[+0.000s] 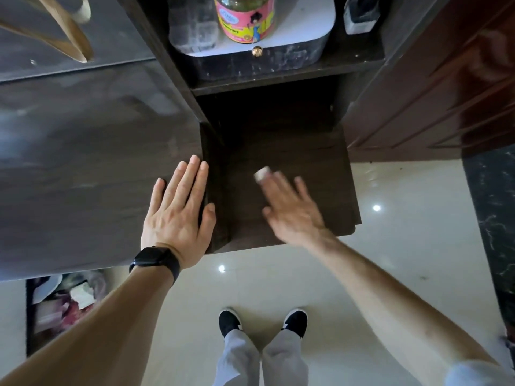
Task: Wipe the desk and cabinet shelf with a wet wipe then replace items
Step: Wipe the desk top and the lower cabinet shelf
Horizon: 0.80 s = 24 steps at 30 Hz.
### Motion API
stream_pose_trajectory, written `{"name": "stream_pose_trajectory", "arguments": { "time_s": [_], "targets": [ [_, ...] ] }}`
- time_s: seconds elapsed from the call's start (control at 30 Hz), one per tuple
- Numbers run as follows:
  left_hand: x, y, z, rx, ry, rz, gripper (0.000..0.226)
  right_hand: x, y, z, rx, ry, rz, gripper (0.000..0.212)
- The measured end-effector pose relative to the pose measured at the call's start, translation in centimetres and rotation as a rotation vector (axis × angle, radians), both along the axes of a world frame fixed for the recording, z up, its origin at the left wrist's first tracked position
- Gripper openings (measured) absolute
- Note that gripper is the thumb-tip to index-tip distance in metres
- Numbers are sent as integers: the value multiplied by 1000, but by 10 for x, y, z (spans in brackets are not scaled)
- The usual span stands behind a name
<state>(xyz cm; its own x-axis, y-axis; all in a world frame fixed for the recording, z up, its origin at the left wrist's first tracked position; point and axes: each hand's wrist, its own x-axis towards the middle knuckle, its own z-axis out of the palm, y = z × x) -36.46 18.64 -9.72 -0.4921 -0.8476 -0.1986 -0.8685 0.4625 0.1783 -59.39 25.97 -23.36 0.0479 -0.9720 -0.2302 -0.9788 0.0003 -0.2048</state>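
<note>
Right hand (292,211) (blurred), fingers straight, presses the wet wipe (262,173) at its eleven o'clock; left hand (178,210) flat on desk (83,168).

Floor (395,254): glossy cream tile, with two bright light spots (376,208) reflected in it. Right side: a reddish-brown panelled door (434,90), polished. Along the floor's right edge: a black marble strip (492,218) with pale veining. Lower left: a dark-framed container (29,316) holding mixed clutter, contents blurred.

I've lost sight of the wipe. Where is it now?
Head view, centre: the wipe pokes out from under the right hand on the dark shelf, right of the left hand flat on the desk.
</note>
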Motion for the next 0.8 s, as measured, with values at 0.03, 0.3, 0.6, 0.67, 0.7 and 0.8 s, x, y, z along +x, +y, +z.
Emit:
{"name": "stream_pose_trajectory", "arguments": {
  "time_s": [0.03, 0.3, 0.6, 0.67, 0.7, 0.8],
  "targets": [
    [-1, 0, 0, -2, 1, 0, 65, -22, -11, 1, 37, 22, -150, 70],
    [0, 0, -1, -7, -3, -1, 65, 26, -88, 3, 28, -137, -284, 69],
    [2, -2, -1, 4, -5, 0, 65, 57, -98, 0, -65, -243, -34, 72],
    [2, -2, -2, 7, -4, -1, 65, 53, -98, -2, -64, -192, 45, 74],
    [2, -2, -2, 9, -7, -4, 65, 52, -96, -3, -58, -162, 79, 74],
    [2, -2, -2, 11, -4, -4, 65, 48, -94, -9, -62, -106, -10, 65]
  ]
}}
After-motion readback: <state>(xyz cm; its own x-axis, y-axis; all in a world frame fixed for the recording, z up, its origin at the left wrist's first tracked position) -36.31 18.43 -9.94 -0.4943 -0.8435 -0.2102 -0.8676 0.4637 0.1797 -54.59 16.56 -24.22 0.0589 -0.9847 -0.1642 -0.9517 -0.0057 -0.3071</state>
